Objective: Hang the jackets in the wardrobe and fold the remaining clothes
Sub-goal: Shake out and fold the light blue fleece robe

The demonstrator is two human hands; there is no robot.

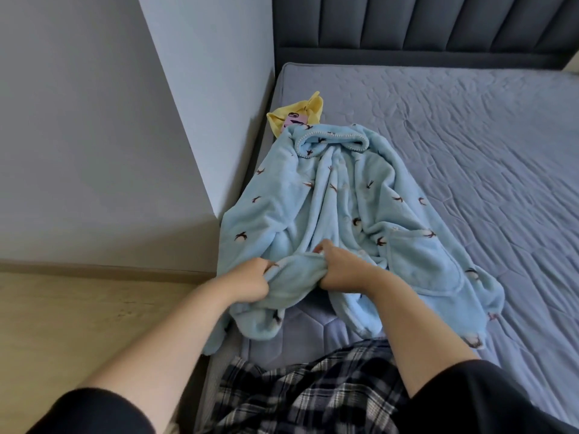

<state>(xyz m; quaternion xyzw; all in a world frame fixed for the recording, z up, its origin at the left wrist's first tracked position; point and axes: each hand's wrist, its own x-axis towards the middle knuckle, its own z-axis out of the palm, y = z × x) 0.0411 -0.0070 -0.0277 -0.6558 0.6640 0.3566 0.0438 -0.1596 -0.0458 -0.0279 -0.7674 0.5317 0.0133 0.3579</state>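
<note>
A light blue fleece robe (338,195) with small dark bird prints lies spread on the grey bed (470,151), collar towards the headboard. My left hand (250,281) and my right hand (340,269) both grip a bunched fold of its near hem, close together, knuckles up. A pocket shows on the robe's right side. Behind the collar a yellow garment (308,109) lies crumpled with a pink phone (294,119) on it.
A dark padded headboard (423,23) stands at the back. A grey wall (94,120) runs along the bed's left side, with wooden floor (62,324) below it. My checked trousers (307,393) are at the bed's near edge.
</note>
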